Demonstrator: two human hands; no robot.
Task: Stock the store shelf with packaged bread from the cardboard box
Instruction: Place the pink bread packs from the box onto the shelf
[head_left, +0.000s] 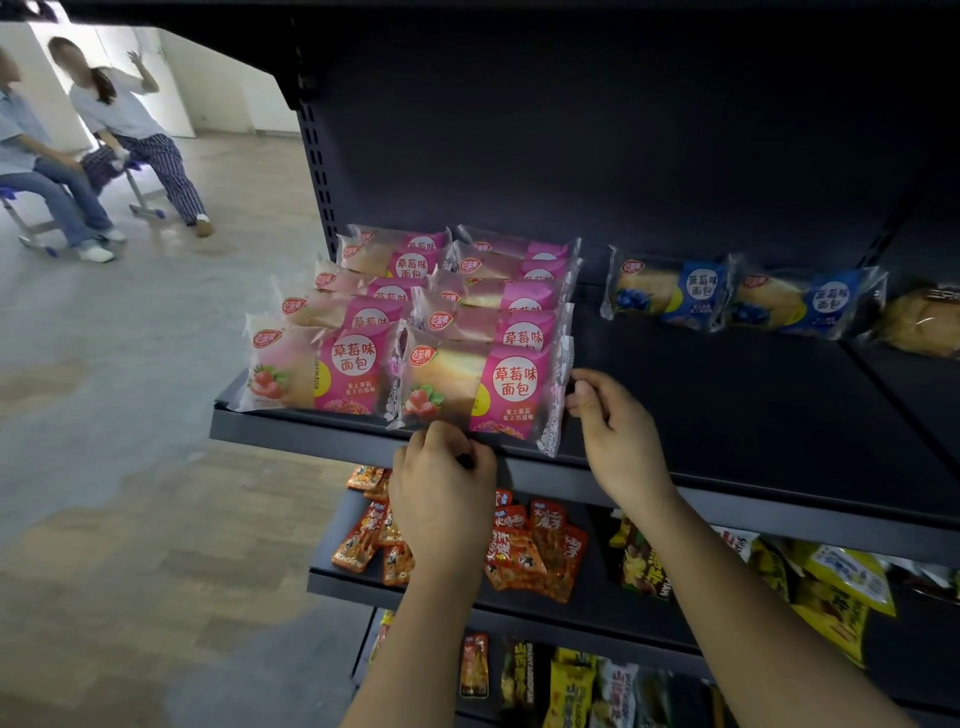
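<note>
Hands at shelf (727, 410) lip: left hand (441, 483) curled, pinching near edge of front pack (478, 389); right hand (615, 431) curled, nipping its right seal. Lying flat at shelf front, long axis left-right, label end rightward. Behind, pink packs (415, 270) in two rows; farther right, blue packs (670, 296).
</note>
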